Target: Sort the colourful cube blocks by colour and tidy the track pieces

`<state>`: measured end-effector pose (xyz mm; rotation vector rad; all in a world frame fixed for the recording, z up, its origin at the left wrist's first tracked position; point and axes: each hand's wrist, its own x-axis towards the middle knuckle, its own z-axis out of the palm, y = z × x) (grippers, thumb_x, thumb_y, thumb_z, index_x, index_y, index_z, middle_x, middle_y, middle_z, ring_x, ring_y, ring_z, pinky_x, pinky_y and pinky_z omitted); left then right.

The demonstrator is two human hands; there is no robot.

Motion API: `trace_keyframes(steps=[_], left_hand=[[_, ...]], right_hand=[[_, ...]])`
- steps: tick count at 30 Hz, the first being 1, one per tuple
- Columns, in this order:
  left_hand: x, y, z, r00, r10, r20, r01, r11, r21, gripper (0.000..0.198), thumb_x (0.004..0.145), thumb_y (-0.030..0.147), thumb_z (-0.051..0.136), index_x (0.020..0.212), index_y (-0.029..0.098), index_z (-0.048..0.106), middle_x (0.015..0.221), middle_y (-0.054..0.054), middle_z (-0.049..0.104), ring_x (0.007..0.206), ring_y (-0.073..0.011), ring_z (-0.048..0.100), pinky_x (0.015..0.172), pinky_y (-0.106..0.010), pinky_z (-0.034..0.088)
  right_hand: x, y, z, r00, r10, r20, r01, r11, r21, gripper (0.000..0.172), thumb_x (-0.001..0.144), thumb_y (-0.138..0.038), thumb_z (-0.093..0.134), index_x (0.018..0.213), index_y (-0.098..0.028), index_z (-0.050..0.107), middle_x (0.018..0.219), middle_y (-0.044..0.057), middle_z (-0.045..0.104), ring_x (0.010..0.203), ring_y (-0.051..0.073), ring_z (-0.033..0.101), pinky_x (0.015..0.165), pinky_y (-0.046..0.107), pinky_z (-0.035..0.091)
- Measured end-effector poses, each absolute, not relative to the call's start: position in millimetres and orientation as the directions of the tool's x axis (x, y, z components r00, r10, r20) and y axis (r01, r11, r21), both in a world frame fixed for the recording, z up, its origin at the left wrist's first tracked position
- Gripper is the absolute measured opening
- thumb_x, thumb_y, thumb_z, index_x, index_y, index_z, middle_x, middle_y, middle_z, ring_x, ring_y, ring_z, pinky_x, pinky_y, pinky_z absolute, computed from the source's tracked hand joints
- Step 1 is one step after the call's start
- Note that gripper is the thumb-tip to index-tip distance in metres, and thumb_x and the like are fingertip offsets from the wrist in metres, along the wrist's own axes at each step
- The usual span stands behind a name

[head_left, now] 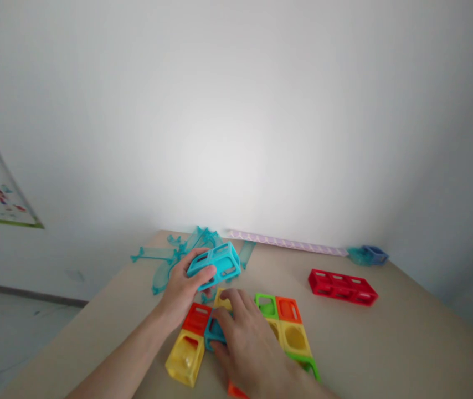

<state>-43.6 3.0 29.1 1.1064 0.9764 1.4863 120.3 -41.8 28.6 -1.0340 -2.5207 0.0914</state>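
Note:
Held up off the table in my left hand is a light-blue open-framed toy block, gripped between thumb and fingers and tilted. My right hand reaches over a group of coloured block cubes, its thumb and forefinger closed at a darker blue cube. That cube touches a red cube on its left. A yellow cube lies in front of the red one, and another yellow cube is behind the blue one. My right hand hides part of the group.
Right of my hand are a green cube, an orange cube and a yellow cube. A long red block lies farther right. Clear teal track pieces are heaped at back left. A patterned purple strip runs along the wall.

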Motion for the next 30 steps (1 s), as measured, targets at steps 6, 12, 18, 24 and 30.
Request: trace_keyframes(steps=[6,12,18,24,30], left_hand=[[-26,-4,26,-0.134,0.974,0.185,0.128,-0.169,0.977,0.041,0.070,0.039,0.073,0.102,0.019,0.057,0.085,0.001,0.062,0.076,-0.0151,0.059,0.067,-0.024,0.049],[-23,-6,24,-0.088,0.963,0.255,0.294,-0.219,0.930,0.037,0.073,0.042,0.069,0.100,0.020,0.056,0.085,0.000,0.063,0.079,-0.0183,0.060,0.073,-0.028,0.048],[-23,-5,19,-0.066,0.958,0.278,0.368,-0.236,0.900,0.041,0.073,0.042,0.070,0.105,0.021,0.055,0.096,-0.002,0.064,0.090,-0.0210,0.061,0.080,-0.031,0.047],[-26,-6,27,-0.088,0.966,0.242,0.345,-0.199,0.917,0.038,0.075,0.044,0.068,0.102,0.021,0.055,0.084,0.001,0.063,0.079,-0.0183,0.060,0.074,-0.028,0.047],[-26,-5,24,-0.155,0.960,0.231,0.271,-0.184,0.945,0.039,0.075,0.048,0.067,0.102,0.021,0.057,0.080,0.002,0.062,0.075,-0.0169,0.060,0.069,-0.026,0.048]], right_hand=[[114,-41,29,-0.657,0.732,0.180,0.725,0.679,-0.115,0.012,0.085,-0.012,0.057,0.090,-0.015,0.067,0.100,0.011,0.066,0.092,0.026,0.063,0.077,0.034,0.052],[113,-37,28,-0.716,0.672,0.190,0.669,0.738,-0.089,0.015,0.084,-0.005,0.055,0.090,-0.012,0.066,0.095,0.012,0.070,0.086,0.023,0.065,0.072,0.029,0.048],[125,-35,36,-0.639,0.739,0.213,0.690,0.674,-0.265,0.014,0.086,-0.013,0.050,0.089,-0.015,0.063,0.085,0.008,0.071,0.073,0.021,0.066,0.062,0.028,0.041],[132,-33,35,-0.499,0.806,0.319,0.586,0.585,-0.560,0.010,0.083,-0.014,0.052,0.082,-0.020,0.059,0.081,0.002,0.069,0.074,0.017,0.063,0.066,0.026,0.040],[130,-31,26,-0.411,0.790,0.454,0.423,0.607,-0.673,0.018,0.075,-0.004,0.048,0.078,-0.021,0.051,0.083,0.001,0.063,0.080,0.017,0.058,0.072,0.026,0.041]])
